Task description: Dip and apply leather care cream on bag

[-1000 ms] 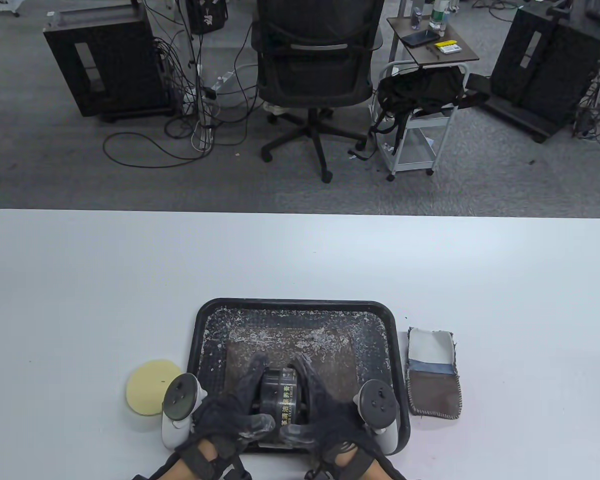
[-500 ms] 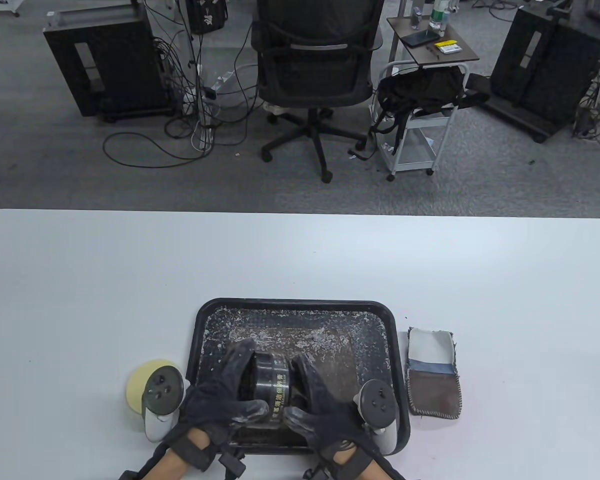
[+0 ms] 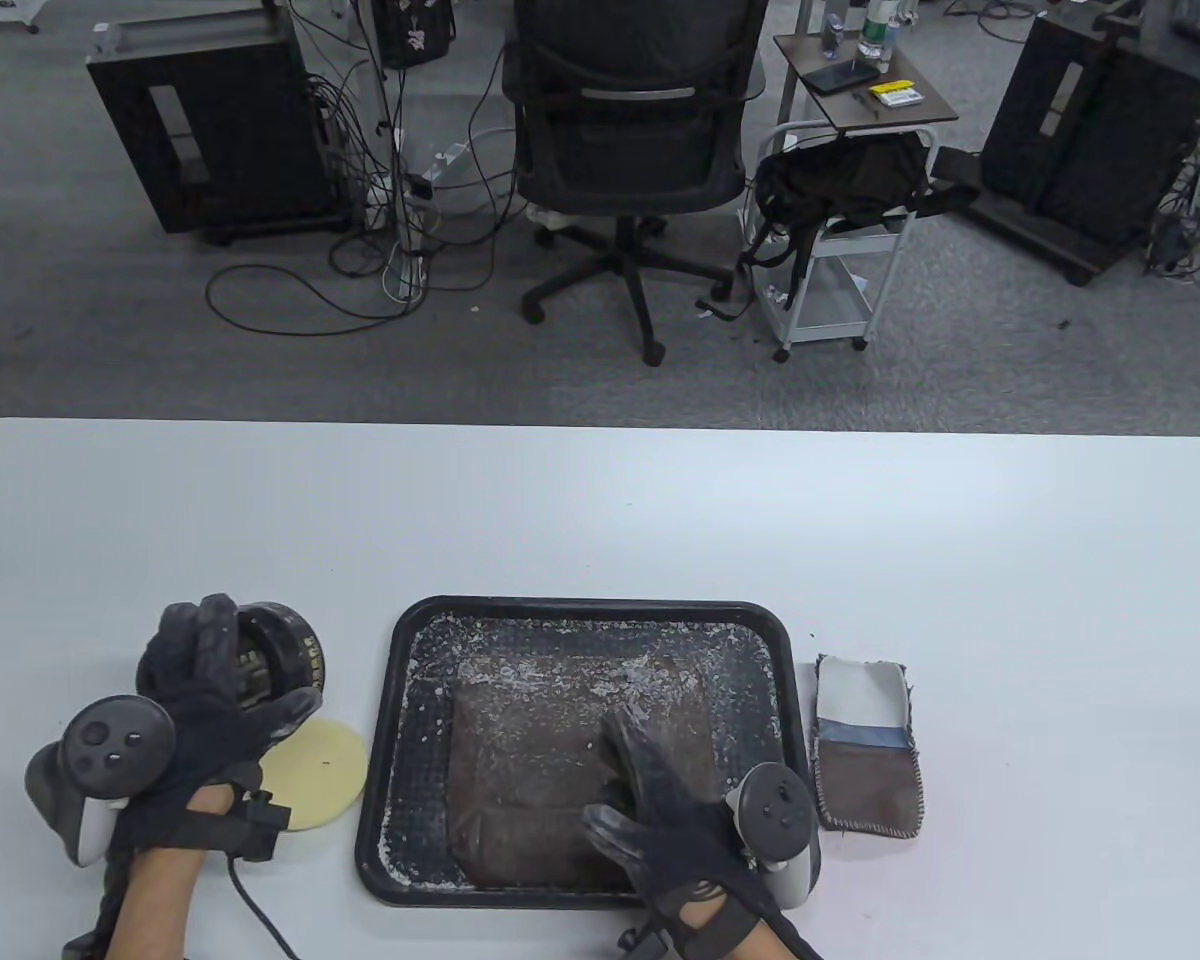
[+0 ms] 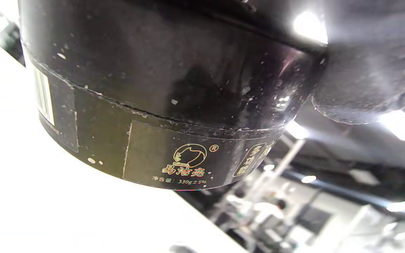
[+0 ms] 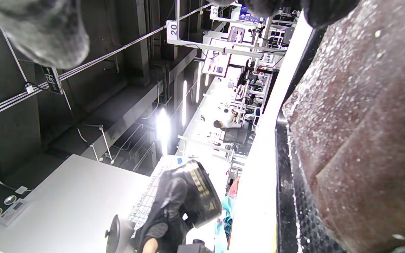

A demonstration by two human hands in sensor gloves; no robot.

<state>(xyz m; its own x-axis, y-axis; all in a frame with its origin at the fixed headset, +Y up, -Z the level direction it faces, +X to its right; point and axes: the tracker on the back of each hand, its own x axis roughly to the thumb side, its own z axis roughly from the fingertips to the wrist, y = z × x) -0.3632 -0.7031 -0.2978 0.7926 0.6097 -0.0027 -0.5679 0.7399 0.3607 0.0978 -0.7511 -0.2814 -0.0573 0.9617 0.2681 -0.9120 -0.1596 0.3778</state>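
Since 0.5 s ago my left hand [image 3: 200, 700] carried the cream jar [image 3: 275, 655], fingers curled round it, left of the tray [image 3: 400, 640]; my right hand [image 3: 665, 790] stays, fingers spread, on the bag [image 3: 540, 740].

A glossy black round cream jar [image 3: 278, 655] is showing gold lettering and a white barcode patch. A pale yellow round sponge pad [image 3: 315, 772] is lying on the white worktop [image 3: 600, 520]. The black rectangular tray [image 3: 407, 640] and flat brown leather bag [image 3: 520, 760] are carrying white flecks. A folded white, blue and brown cloth [image 3: 866, 745] is showing pale stitched edging.
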